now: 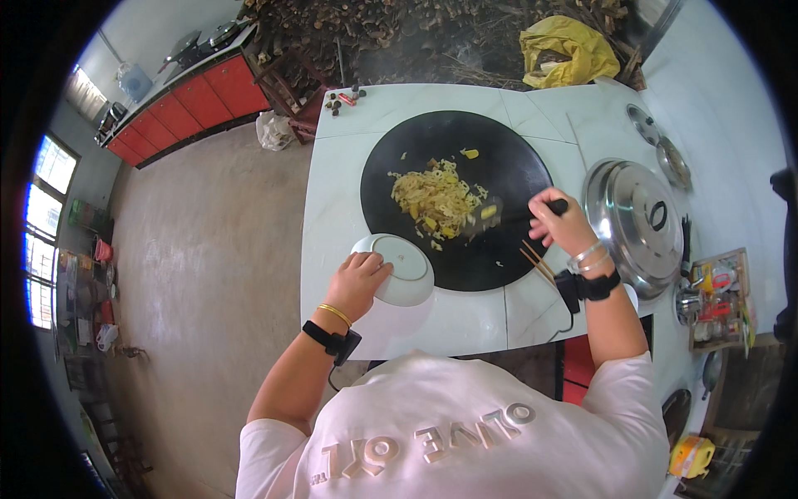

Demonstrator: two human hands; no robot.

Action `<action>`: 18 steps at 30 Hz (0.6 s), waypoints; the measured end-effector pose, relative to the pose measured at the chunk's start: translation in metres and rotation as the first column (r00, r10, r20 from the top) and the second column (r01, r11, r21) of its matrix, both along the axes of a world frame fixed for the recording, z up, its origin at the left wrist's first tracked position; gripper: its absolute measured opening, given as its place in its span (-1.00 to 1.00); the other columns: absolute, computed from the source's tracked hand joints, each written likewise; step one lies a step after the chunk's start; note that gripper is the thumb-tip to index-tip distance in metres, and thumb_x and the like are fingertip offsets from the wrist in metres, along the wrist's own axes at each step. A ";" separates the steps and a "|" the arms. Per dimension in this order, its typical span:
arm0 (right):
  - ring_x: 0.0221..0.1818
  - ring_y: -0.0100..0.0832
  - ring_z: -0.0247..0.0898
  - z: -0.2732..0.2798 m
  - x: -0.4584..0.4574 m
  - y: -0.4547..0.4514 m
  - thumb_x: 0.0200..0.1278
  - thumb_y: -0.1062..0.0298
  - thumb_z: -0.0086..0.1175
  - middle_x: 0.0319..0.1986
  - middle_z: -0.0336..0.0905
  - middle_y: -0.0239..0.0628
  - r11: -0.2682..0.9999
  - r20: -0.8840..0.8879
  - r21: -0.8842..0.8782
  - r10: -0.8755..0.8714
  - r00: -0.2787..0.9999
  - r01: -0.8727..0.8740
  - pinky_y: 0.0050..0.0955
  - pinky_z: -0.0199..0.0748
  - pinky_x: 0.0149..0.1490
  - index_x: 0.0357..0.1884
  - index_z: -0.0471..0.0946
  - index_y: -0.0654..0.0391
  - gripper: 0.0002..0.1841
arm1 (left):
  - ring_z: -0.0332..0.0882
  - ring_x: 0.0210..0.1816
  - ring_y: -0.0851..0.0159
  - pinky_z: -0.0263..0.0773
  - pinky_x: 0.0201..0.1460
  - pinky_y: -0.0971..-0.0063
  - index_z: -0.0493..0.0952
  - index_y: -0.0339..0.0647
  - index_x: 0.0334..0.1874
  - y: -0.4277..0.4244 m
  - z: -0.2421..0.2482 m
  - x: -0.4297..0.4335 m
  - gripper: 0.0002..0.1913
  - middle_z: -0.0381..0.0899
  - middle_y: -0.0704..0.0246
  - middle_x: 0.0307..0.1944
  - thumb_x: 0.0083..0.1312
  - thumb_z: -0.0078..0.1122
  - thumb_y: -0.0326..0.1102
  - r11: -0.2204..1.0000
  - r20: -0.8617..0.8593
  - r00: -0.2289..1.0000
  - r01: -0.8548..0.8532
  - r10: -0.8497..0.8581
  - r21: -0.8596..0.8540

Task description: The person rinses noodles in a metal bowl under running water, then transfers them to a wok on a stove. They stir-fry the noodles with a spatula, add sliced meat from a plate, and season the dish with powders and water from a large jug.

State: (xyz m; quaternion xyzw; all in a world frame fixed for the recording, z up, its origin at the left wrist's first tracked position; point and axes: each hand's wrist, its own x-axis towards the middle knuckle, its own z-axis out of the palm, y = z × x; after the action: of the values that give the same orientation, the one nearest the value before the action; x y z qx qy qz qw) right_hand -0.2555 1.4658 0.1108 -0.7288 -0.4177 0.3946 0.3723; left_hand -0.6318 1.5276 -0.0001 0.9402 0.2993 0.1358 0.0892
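A large black wok (399,150) is set into the white tiled counter. A heap of sliced food in pale and yellow pieces (433,196) lies in it, with stray bits around. My left hand (365,280) grips a tilted white bowl (405,288) at the wok's near left edge, its underside towards me. My right hand (558,221) holds a black-handled utensil (558,206) over the wok's right side; its blurred head is by a yellow piece. Under that hand, wooden chopsticks (537,262) reach over the wok's near right rim.
A domed steel lid (642,218) stands right of the wok, with smaller lids (643,123) behind it. Farther right is a rack of seasoning containers (720,299). Small dark objects (335,105) lie at the counter's far left corner, a yellow bag (567,47) beyond the far edge.
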 end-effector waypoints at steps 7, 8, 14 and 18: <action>-0.54 -0.49 0.57 -0.095 -0.049 -0.002 0.38 0.13 0.11 -0.46 0.63 -0.27 1.000 -0.235 -0.002 -0.008 0.972 0.008 -0.59 0.44 -0.50 -0.09 0.58 0.14 -0.72 | 0.47 0.09 0.19 0.48 0.11 0.30 0.57 -0.07 0.02 0.004 0.001 0.002 -0.52 0.49 0.41 -0.03 -0.01 0.17 -0.61 1.000 -0.009 1.000 0.027 -0.027 0.000; -0.52 -0.44 0.60 -0.116 -0.058 0.007 0.38 0.13 0.10 -0.44 0.63 -0.25 0.988 -0.247 0.094 -0.096 0.964 0.122 -0.57 0.46 -0.49 -0.08 0.57 0.18 -0.70 | 0.47 0.09 0.19 0.49 0.11 0.30 0.57 -0.07 0.02 0.004 0.002 0.003 -0.51 0.49 0.41 -0.03 -0.01 0.17 -0.61 1.000 -0.015 1.000 0.026 -0.026 -0.001; -0.46 -0.29 0.67 -0.133 -0.044 0.013 0.28 0.08 0.17 -0.41 0.67 -0.07 0.702 -0.623 0.090 -0.514 0.590 0.706 -0.54 0.52 -0.50 -0.04 0.54 0.22 -0.60 | 0.45 0.12 0.20 0.45 0.17 0.31 0.55 -0.07 0.01 0.002 0.008 0.005 -0.54 0.46 0.42 -0.04 0.00 0.19 -0.56 1.000 -0.079 0.996 0.030 -0.029 0.003; -0.50 -0.31 0.66 -0.091 -0.038 -0.041 0.26 0.09 0.20 -0.43 0.67 -0.11 0.861 -0.397 0.059 -0.444 0.803 0.505 -0.53 0.52 -0.54 -0.08 0.57 0.21 -0.62 | 0.44 0.13 0.19 0.44 0.18 0.29 0.55 -0.08 0.03 0.002 0.004 0.003 -0.54 0.46 0.42 -0.03 0.01 0.18 -0.56 1.000 -0.071 0.997 0.024 -0.023 0.007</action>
State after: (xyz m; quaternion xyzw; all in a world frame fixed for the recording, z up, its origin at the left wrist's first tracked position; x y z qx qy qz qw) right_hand -0.2933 1.4245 0.0198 -0.6897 -0.1744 0.3833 0.5891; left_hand -0.6291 1.5299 0.0043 0.9483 0.2907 0.1023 0.0763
